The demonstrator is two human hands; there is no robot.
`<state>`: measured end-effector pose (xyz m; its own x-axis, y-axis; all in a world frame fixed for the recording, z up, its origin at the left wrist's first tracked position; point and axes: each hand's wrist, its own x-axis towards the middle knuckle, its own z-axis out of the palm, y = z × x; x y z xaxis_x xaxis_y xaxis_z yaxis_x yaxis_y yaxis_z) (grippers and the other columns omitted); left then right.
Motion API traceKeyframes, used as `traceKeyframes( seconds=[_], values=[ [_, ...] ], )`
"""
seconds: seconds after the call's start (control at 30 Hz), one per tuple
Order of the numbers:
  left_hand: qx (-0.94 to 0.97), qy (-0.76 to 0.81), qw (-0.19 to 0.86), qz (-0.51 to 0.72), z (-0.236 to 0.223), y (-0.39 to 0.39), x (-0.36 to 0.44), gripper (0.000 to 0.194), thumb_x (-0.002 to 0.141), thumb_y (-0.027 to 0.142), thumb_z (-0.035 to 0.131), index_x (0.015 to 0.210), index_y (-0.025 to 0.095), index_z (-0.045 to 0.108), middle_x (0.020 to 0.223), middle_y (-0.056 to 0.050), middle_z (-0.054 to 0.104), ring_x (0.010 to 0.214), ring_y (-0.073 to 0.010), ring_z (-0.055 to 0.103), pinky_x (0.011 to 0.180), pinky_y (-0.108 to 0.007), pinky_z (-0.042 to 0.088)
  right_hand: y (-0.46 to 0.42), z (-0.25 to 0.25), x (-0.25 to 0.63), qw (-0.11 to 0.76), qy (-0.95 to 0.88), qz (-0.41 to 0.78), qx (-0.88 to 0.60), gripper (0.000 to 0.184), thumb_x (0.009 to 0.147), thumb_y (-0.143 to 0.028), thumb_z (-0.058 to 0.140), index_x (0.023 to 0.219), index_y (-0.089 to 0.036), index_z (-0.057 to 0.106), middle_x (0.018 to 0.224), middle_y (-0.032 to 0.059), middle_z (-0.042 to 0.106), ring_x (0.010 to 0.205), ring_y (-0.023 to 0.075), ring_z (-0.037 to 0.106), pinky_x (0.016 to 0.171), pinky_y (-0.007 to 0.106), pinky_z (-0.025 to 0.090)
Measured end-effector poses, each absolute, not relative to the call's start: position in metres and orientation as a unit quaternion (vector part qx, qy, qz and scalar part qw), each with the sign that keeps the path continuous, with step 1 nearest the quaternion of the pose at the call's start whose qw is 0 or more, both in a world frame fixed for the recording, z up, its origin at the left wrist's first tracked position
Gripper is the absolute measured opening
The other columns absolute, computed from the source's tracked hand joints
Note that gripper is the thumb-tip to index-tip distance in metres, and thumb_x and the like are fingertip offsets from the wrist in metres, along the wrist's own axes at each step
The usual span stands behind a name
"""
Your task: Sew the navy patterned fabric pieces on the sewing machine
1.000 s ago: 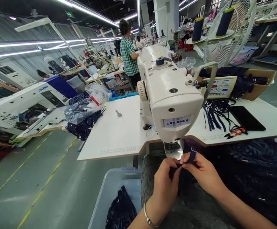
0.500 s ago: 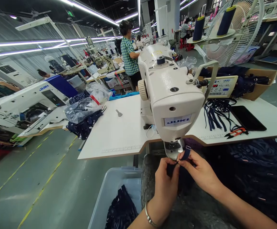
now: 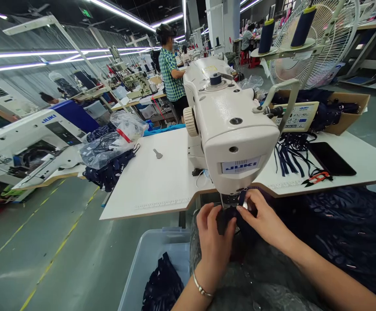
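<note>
A white JUKI sewing machine (image 3: 230, 129) stands on a white table (image 3: 162, 177) in front of me. Under its head, both my hands hold a small dark navy fabric strap (image 3: 229, 214) against the needle plate. My left hand (image 3: 214, 242), with a bracelet at the wrist, pinches the strap from the left. My right hand (image 3: 262, 220) pinches its upper end right below the presser foot. Dark navy cloth (image 3: 343, 233) lies over my lap and to the right.
A clear bin (image 3: 149, 268) with navy pieces stands by my left knee. On the table lie a bagged bundle (image 3: 110, 147), navy straps (image 3: 288, 155), red snips (image 3: 317, 178) and a black phone (image 3: 332, 158). A person in a checked shirt (image 3: 171, 73) works behind; a fan (image 3: 317, 39) stands right.
Both hands have moved up and forward with the strap, from just below the machine head to right under the presser foot. The camera has tilted slightly.
</note>
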<state>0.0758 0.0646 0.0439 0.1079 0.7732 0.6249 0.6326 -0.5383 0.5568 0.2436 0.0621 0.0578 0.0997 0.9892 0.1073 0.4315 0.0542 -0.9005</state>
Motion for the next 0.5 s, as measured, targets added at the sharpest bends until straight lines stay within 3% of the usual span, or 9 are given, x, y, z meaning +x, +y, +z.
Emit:
traceKeyframes(
  seconds=[0.07, 0.13, 0.27, 0.5],
  values=[
    [0.803, 0.390, -0.055, 0.447, 0.045, 0.067, 0.069, 0.033, 0.088, 0.020, 0.065, 0.120, 0.018, 0.058, 0.118, -0.012, 0.062, 0.114, -0.0223, 0.059, 0.097, -0.036, 0.049, 0.068, 0.058, 0.245, 0.454, -0.560, 0.345, -0.600, 0.013, 0.087, -0.031, 0.054, 0.093, -0.024, 0.045, 0.083, -0.0016, 0.041, 0.071, 0.0170, 0.046, 0.068, 0.031, 0.042],
    [0.872, 0.305, -0.095, 0.370, 0.048, 0.068, 0.065, 0.035, 0.091, 0.016, 0.060, 0.126, 0.018, 0.056, 0.119, -0.009, 0.065, 0.118, -0.0201, 0.058, 0.103, -0.035, 0.043, 0.072, 0.057, 0.247, 0.467, -0.532, 0.385, -0.592, 0.019, 0.084, -0.033, 0.058, 0.093, -0.024, 0.043, 0.078, -0.0036, 0.038, 0.069, 0.0164, 0.044, 0.066, 0.030, 0.040],
    [0.929, 0.267, -0.068, 0.248, 0.057, 0.072, 0.064, 0.036, 0.094, 0.015, 0.053, 0.130, 0.020, 0.055, 0.128, -0.005, 0.063, 0.127, -0.0195, 0.052, 0.104, -0.035, 0.040, 0.076, 0.056, 0.252, 0.471, -0.490, 0.471, -0.562, 0.026, 0.083, -0.038, 0.062, 0.089, -0.024, 0.041, 0.069, -0.0069, 0.035, 0.063, 0.0144, 0.040, 0.062, 0.028, 0.038],
    [0.921, 0.311, -0.010, 0.233, 0.062, 0.075, 0.070, 0.034, 0.098, 0.016, 0.047, 0.129, 0.026, 0.055, 0.125, -0.003, 0.065, 0.121, -0.0168, 0.055, 0.097, -0.035, 0.040, 0.075, 0.058, 0.254, 0.484, -0.471, 0.502, -0.540, 0.031, 0.084, -0.046, 0.063, 0.084, -0.023, 0.043, 0.074, -0.0044, 0.039, 0.066, 0.0138, 0.040, 0.063, 0.027, 0.040]
  ],
)
